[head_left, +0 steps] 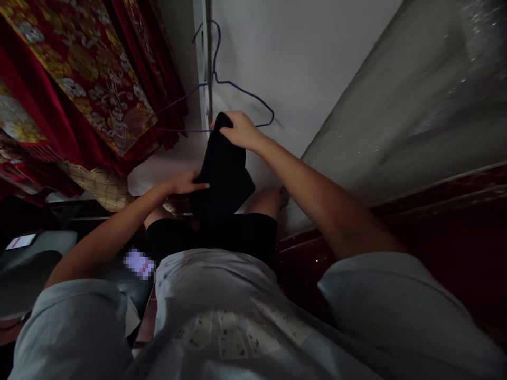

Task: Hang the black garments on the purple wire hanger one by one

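Note:
A piece of black cloth [224, 169], perhaps a folded garment, hangs between my two hands above my lap. My right hand [241, 129] pinches its upper end, thumb in front and fingers partly behind. Lower down, my left hand [185, 182] grips the cloth's left edge with the thumb laid across the front; its other fingers are mostly hidden. Just beyond the cloth, a purple wire hanger [243, 89] hangs against the wall, its lower bar partly covered by the cloth and my right hand.
Red cloth with gold and silver embroidery [91, 68] hangs at the left. A narrow pale vertical strip [206, 58] runs along the white wall [309, 47]. Clear plastic sheeting [420, 105] covers the right side. A phone [21, 241] lies on a grey seat [59, 240] at the left.

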Available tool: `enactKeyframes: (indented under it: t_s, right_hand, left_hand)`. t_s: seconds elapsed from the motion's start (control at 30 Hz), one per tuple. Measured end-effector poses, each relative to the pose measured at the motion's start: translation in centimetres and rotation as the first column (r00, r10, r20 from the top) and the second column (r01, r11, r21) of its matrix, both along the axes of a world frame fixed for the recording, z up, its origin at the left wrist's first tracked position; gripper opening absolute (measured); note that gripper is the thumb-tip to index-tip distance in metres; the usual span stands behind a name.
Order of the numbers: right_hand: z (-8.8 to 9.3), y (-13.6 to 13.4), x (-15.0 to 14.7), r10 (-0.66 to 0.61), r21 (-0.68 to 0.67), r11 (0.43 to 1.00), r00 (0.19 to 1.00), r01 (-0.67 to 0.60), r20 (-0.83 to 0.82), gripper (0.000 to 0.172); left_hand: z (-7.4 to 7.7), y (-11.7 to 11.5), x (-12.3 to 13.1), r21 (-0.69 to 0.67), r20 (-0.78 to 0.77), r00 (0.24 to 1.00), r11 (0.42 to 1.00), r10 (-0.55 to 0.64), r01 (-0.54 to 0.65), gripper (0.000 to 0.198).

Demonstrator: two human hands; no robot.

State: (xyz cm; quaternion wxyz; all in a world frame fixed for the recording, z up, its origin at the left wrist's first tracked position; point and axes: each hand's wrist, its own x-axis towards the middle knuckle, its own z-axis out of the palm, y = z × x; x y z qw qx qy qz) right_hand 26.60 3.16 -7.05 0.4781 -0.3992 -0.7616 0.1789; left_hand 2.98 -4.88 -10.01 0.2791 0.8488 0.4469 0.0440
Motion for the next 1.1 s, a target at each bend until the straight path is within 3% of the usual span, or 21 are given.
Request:
enactKeyframes:
  t_s: [0.13, 0.2, 0.3, 0.43, 0.5, 0.6, 0.67, 0.73, 0.83, 0.93, 1.0, 1.07, 1.1]
  right_hand:
    - [-2.0, 2.8, 0.9, -0.174, -0.266, 0.956, 0.971, 0.126, -0.166, 0.014]
    - [-2.8, 3.1, 1.9, -0.287, -0.383, 0.9, 0.944, 0.208, -0.162, 0.03]
    - [-2.6, 2.7, 4.6, -0.447, -0.341, 0.857, 0.887, 0.386, -0.118, 0.043]
    - [-0.4, 2.3, 8.5, -0.499, -0.202, 0.862, 0.851, 0.465, -0.167, 0.046]
    - [0.4, 2.2, 9.4, -0.435, -0.165, 0.9, 0.864, 0.404, -0.253, 0.047]
    - [0.3, 1.6, 9.0, -0.394, -0.16, 0.919, 0.872, 0.361, -0.292, 0.048]
    - [-0.3, 0.9, 7.9, -0.427, -0.22, 0.897, 0.878, 0.382, -0.217, 0.044]
    - [-0.7, 0.2, 7.1, -0.404, -0.251, 0.898, 0.903, 0.361, -0.147, 0.036]
    - [-0.5, -0.5, 7.5, -0.364, -0.113, 0.931, 0.907, 0.347, -0.212, 0.012]
    - [0.9, -0.8, 9.7, -0.413, 0.02, 0.888, 0.816, 0.459, -0.403, 0.047]
    - [2.1, -1.1, 11.1, -0.441, -0.104, 0.891, 0.783, 0.443, -0.438, 0.039]
    - [3.2, -1.7, 11.6, -0.405, -0.339, 0.899, 0.82, 0.277, -0.405, 0.01]
    - [3.7, -2.1, 11.3, -0.355, -0.446, 0.88, 0.847, 0.16, -0.396, 0.005]
  left_hand:
    - [1.5, 0.4, -0.3, 0.184, -0.438, 0.898, 0.982, 0.045, 0.041, 0.036]
    - [2.6, 0.9, -0.5, 0.183, -0.521, 0.849, 0.983, 0.089, 0.009, 0.039]
    - [4.5, 1.9, -1.5, 0.2, -0.56, 0.81, 0.977, 0.176, -0.074, 0.036]
    - [7.9, 3.7, -3.2, 0.363, -0.448, 0.838, 0.92, 0.311, -0.147, 0.038]
    - [9.6, 4.5, -3.1, 0.442, -0.277, 0.896, 0.874, 0.347, -0.201, 0.038]
    - [11.3, 5.3, -1.4, 0.463, 0.017, 0.963, 0.851, 0.269, -0.246, 0.028]
    - [11.7, 5.5, 0.1, 0.464, 0.123, 0.978, 0.861, 0.171, -0.209, 0.022]
    - [11.6, 5.8, 1.3, 0.483, 0.196, 0.977, 0.859, 0.082, -0.169, 0.036]
    - [10.8, 6.4, 1.4, 0.5, 0.226, 0.973, 0.852, 0.049, -0.159, 0.061]
    - [10.7, 7.3, 0.0, 0.509, 0.183, 0.978, 0.841, 0.1, -0.181, 0.049]
    - [11.1, 8.0, -1.2, 0.557, 0.178, 0.979, 0.809, 0.104, -0.188, 0.04]
    - [11.6, 8.7, -2.3, 0.632, 0.202, 0.975, 0.747, 0.097, -0.205, 0.037]
    - [11.8, 9.1, -2.7, 0.66, 0.227, 0.968, 0.714, 0.104, -0.232, 0.035]
